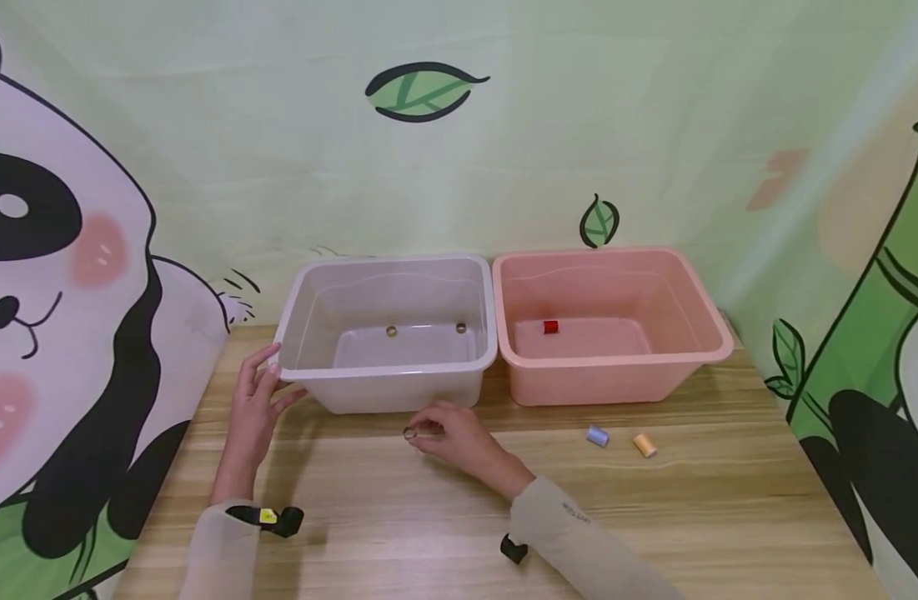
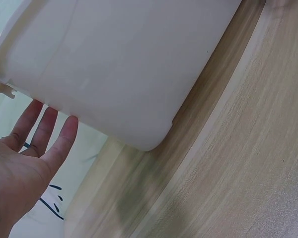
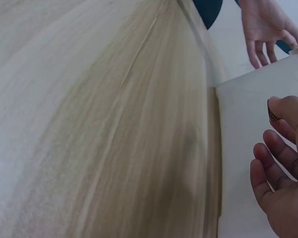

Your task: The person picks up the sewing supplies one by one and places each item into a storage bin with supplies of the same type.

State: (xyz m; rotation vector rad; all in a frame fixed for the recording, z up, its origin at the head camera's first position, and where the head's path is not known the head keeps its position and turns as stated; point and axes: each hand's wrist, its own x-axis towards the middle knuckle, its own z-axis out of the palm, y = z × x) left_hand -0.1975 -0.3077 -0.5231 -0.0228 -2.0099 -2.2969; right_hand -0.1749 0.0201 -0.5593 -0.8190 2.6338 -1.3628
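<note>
The right hand (image 1: 459,435) pinches a small ring (image 1: 409,433) at its tips. The left hand (image 1: 254,412), spread, touches the pale bin (image 1: 398,372).

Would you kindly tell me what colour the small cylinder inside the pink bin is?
Red; the small cylinder shows best in the head view.

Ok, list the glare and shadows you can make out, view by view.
Head: pale diagonal streak on the backdrop's right side, soft sheen on the tabletop near the bottom; left wrist: soft-edged shadow on the tabletop, below the grey bin; right wrist: whitish glare toward the left edge, blurry shadow on the tabletop beside the grey bin.
</note>
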